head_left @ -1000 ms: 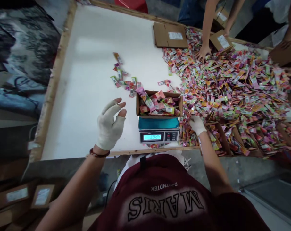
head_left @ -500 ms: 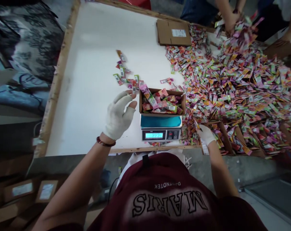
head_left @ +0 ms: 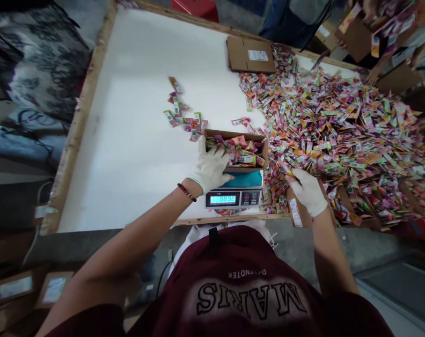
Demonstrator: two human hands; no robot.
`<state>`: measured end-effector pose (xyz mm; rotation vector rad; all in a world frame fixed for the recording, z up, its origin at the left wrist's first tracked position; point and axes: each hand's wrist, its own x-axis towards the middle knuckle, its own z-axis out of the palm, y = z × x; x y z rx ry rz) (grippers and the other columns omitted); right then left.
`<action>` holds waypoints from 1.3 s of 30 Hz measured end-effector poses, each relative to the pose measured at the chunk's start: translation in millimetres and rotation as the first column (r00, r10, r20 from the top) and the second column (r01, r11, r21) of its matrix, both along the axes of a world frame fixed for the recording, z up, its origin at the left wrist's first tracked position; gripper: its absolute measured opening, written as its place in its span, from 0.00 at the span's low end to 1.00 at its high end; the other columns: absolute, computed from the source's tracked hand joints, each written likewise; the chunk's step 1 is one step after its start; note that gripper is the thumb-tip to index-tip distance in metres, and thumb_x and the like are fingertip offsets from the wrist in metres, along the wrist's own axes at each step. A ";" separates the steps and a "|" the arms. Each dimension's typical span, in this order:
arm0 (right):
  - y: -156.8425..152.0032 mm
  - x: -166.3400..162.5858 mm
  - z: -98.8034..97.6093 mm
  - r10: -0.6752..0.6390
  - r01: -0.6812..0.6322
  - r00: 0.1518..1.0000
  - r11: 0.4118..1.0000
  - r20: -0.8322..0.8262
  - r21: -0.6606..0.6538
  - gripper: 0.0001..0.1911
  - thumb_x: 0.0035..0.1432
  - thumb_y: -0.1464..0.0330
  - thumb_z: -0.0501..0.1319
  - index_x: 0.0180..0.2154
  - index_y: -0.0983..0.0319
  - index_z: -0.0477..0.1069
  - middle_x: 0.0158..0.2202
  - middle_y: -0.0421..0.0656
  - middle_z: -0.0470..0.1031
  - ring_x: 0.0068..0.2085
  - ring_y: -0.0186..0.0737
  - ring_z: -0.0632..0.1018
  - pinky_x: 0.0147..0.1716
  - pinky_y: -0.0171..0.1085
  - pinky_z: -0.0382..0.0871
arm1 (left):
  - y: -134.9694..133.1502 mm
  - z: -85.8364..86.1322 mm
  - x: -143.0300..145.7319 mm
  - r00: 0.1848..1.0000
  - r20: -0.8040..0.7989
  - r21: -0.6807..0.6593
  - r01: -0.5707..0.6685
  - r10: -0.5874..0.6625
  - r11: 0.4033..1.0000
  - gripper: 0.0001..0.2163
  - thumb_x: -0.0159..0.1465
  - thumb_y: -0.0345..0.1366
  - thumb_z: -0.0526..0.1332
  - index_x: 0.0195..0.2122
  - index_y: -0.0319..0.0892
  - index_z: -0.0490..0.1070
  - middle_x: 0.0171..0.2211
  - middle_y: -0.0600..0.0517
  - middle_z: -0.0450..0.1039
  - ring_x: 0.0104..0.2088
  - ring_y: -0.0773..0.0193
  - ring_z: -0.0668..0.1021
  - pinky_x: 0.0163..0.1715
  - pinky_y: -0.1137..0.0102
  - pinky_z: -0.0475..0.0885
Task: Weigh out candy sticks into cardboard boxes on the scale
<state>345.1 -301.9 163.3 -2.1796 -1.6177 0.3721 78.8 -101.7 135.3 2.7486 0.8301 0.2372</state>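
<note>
My left hand (head_left: 212, 166), in a white glove, is closed round the left end of a small open cardboard box (head_left: 254, 140) filled with colourful packets. The box stands on a digital scale (head_left: 233, 198) with a lit display, near the table's front edge. To the right of the scale, my gloved right hand (head_left: 305, 189) is curled, with a thin packet (head_left: 283, 167) pinched at its fingertips. That hand lies over a labelled brown box (head_left: 294, 211) at the table's edge, beside a big heap of packets (head_left: 339, 126).
The white table (head_left: 135, 117) has a wooden rim. A few loose packets (head_left: 182, 114) lie left of the box. A flat carton (head_left: 249, 54) lies at the far side. Other people's hands work with boxes (head_left: 356, 35) at the far right. More cartons (head_left: 16, 285) sit on the floor at the left.
My left hand went from open in the air to the box on the scale and closed on its left end. My right hand drew back from the heap toward the table's edge.
</note>
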 end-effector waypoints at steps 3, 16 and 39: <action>39.5 -23.0 25.6 0.105 -0.104 0.994 0.984 -0.002 0.144 0.17 0.68 0.58 0.58 0.50 0.61 0.75 0.46 0.50 0.79 0.46 0.48 0.79 0.48 0.43 0.73 | 3.8 3.5 -14.3 0.981 0.195 0.008 -0.004 0.002 1.000 0.19 0.62 0.52 0.65 0.44 0.42 0.74 0.49 0.40 0.77 0.53 0.44 0.77 0.64 0.42 0.63; -100.5 18.9 -46.3 -0.405 0.519 0.852 0.576 0.331 -0.632 0.21 0.58 0.65 0.64 0.53 0.61 0.78 0.41 0.56 0.82 0.42 0.54 0.84 0.41 0.44 0.74 | -3.5 3.7 22.5 0.990 -0.125 -0.091 0.050 -0.061 0.995 0.13 0.64 0.39 0.61 0.48 0.41 0.77 0.49 0.37 0.78 0.49 0.43 0.79 0.44 0.54 0.74; 145.0 -120.7 1.6 0.440 -0.318 0.882 0.819 0.167 -0.477 0.21 0.68 0.77 0.52 0.55 0.60 0.76 0.52 0.49 0.80 0.51 0.48 0.79 0.54 0.47 0.67 | 194.5 -80.3 -262.3 0.709 -0.381 -0.308 -0.702 0.593 0.642 0.19 0.42 0.55 0.61 0.32 0.52 0.76 0.38 0.51 0.79 0.62 0.21 0.64 0.52 0.20 0.54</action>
